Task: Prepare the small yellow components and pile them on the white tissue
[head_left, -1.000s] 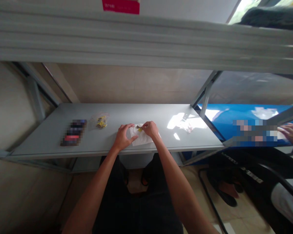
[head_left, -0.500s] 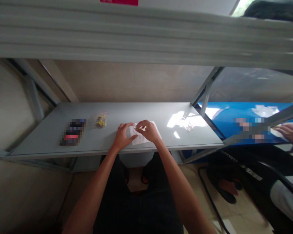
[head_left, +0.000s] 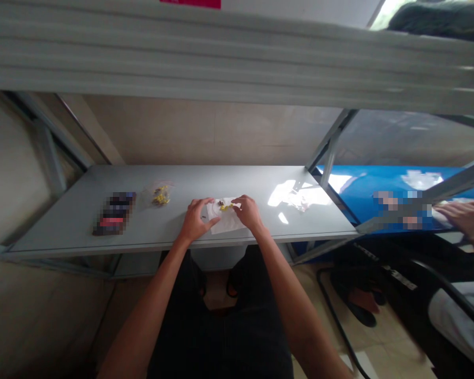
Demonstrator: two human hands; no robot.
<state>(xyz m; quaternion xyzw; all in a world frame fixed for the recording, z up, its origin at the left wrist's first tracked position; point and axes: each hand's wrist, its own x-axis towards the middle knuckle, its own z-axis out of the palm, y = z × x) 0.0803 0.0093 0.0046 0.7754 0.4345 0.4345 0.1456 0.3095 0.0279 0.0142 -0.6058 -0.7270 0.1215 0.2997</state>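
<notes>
A white sheet lies near the front edge of the grey shelf. Small yellow and dark pieces sit on its far edge. My left hand rests on the sheet's left side, thumb pressed on it and fingers spread. My right hand is at the sheet's right side, its fingers curled and pinched beside the yellow pieces; what they hold is too small to make out.
A clear bag of yellow pieces and a dark flat object lie to the left. A crumpled clear bag sits in sunlight on the right. Another person's hand rests on a blue surface. An upper shelf hangs overhead.
My right hand lifted the sheet's corner, then laid it back; the sheet lies flat again with the small pieces on its far edge. My left hand stayed on the sheet.
</notes>
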